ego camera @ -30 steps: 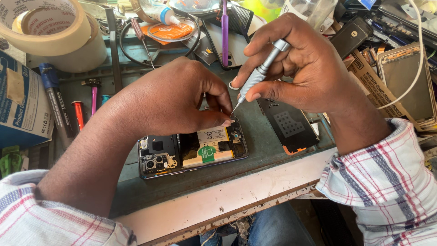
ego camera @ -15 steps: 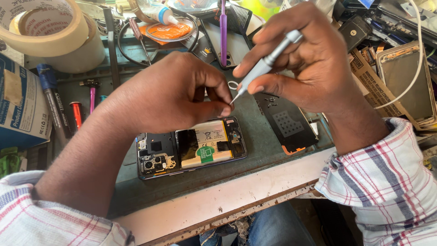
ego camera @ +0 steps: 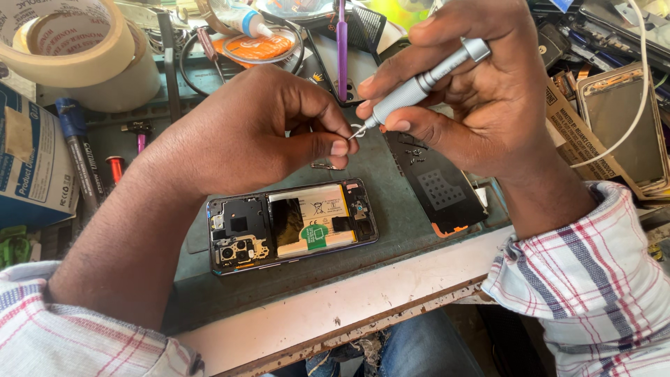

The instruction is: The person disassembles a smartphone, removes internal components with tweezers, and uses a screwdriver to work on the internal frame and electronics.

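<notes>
1. The right hand [ego camera: 488,105] is closed on a thin metal screwdriver [ego camera: 419,84]. Thumb and two fingers clamp the grey shaft, and the tip points down toward 8 o'clock.
2. The left hand [ego camera: 244,139] has thumb and forefinger pinched together just at the screwdriver tip. It seems to hold something very small there, maybe a screw, but it is too small to tell.
3. The opened phone [ego camera: 292,227] lies flat on the green mat [ego camera: 405,223], at 6 o'clock from the two hands and not touching them. Its back is off, so the battery and the camera block are bare.
4. A dark back cover [ego camera: 436,185] lies on the mat at 3 o'clock from the phone, under the right hand.
5. I judge the phone light and stiff, but fragile inside. It is better to hold it by the long edges of the frame, not by the battery or the boards.
6. A tape roll [ego camera: 77,49] stands at 10 o'clock, well apart.
</notes>
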